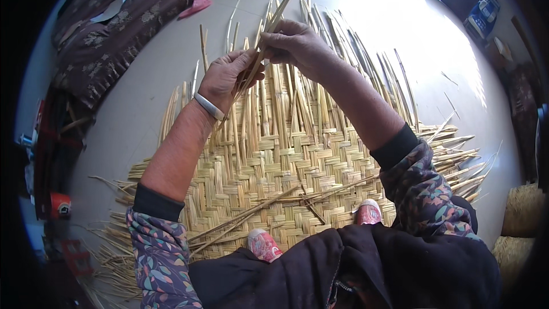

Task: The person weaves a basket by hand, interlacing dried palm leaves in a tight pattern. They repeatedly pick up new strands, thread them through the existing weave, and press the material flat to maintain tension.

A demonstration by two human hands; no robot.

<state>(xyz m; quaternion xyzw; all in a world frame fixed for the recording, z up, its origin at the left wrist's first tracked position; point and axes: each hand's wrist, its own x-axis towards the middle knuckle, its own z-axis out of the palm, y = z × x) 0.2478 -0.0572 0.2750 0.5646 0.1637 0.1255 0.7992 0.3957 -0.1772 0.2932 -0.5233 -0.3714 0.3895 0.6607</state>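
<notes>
Both of my hands are raised over the far side of a partly woven reed mat (274, 166). A long flat reed strip (286, 4) slants between them, its upper end running out past the top edge of the view. My left hand (229, 77), with a silver bangle on its wrist, pinches the strip lower down. Just above it, my right hand (291, 48) grips the same strip between thumb and fingers. Unwoven reed ends stand out from the mat's far edge behind my hands.
Several loose reed strips (251, 212) lie across the weave near my red shoes (264, 245). A patterned cloth-covered couch (103, 51) is at the far left, with a pink cloth (196, 5) beside it. Straw-coloured bundles (523, 212) sit at the right.
</notes>
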